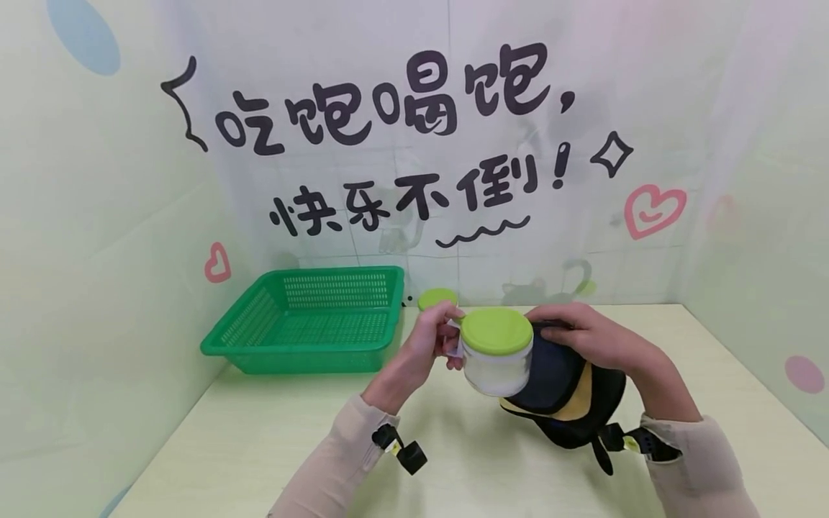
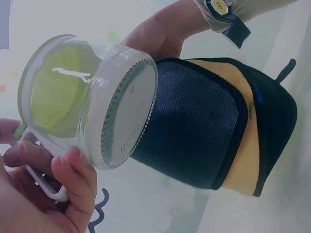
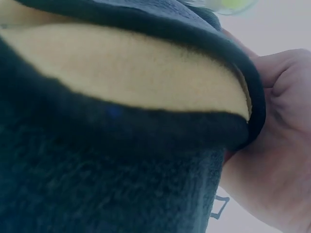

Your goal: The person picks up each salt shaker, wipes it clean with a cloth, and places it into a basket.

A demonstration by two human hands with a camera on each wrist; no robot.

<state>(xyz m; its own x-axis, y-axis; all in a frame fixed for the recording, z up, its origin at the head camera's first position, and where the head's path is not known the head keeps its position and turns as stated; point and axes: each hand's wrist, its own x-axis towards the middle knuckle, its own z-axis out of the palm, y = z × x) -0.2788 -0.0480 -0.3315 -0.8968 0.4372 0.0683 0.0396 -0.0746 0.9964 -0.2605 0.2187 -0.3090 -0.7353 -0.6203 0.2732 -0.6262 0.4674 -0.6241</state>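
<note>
The basket [image 1: 304,353] stands on the table [image 1: 252,424] left of the jar [image 1: 497,360] and cloth item [image 1: 549,380], with probably a second jar [image 1: 437,297] behind.

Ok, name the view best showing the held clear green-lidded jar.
Left wrist: the clear green-lidded glass jar looms large, base and white handle visible. Head shows it smaller, from above; right wrist, apparently only part at the top.

a perforated green basket [image 1: 304,360] (toward the left) rests on a pale table [image 1: 259,439] before a printed backdrop [image 1: 421,155].
</note>
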